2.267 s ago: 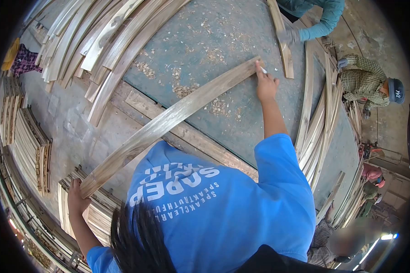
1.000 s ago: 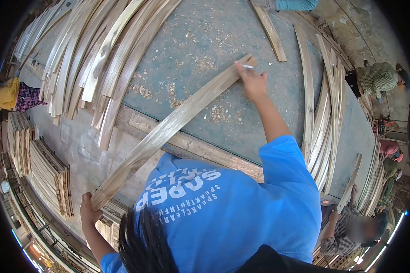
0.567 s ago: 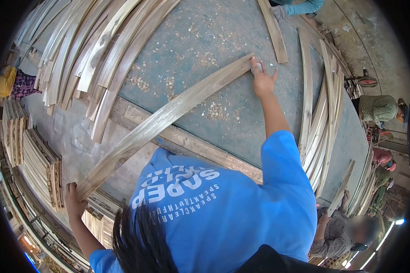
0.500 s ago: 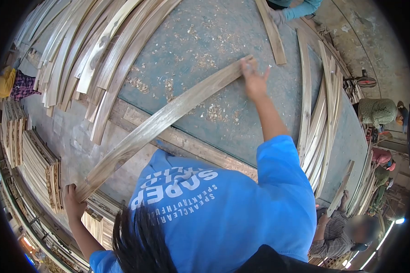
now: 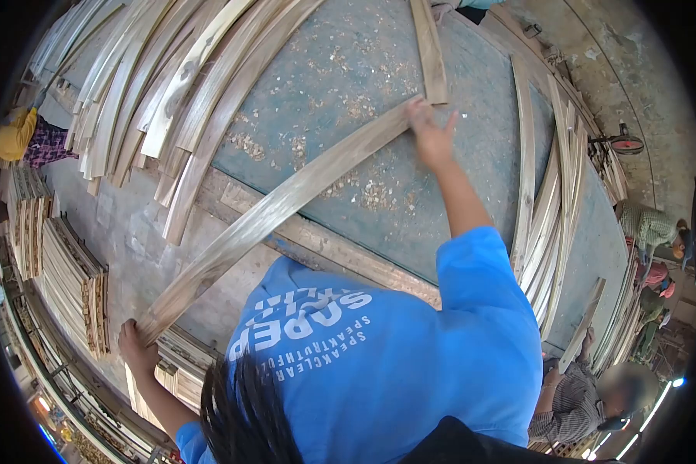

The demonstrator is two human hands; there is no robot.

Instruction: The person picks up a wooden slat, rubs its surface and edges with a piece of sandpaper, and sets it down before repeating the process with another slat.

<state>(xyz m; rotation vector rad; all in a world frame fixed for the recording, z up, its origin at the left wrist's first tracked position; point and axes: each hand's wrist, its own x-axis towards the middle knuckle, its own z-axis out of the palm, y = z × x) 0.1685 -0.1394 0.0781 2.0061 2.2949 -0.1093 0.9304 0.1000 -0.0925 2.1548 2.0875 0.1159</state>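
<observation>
A long wooden plank [image 5: 267,216] slants across in front of me, from lower left to upper middle. My left hand [image 5: 138,348] is closed around its near end. At the far end, over the worktable [image 5: 332,69], my right hand [image 5: 431,138] grips the plank with its fingertips, one digit sticking out to the side. Just beyond that hand lies the tip of another plank [image 5: 431,62], its other end by a co-worker's gloved hand [image 5: 443,9] at the top edge.
Many planks [image 5: 197,93] lie side by side at upper left, and more planks [image 5: 549,209] lie on the right. Stacked boards [image 5: 73,286] stand at lower left. Wood shavings [image 5: 375,193] litter the table. A person in a striped shirt [image 5: 568,406] holds a board at lower right.
The plank in my hands has shifted only slightly. The co-worker's plank at the top has moved left, so its tip is now nearer my right hand.
</observation>
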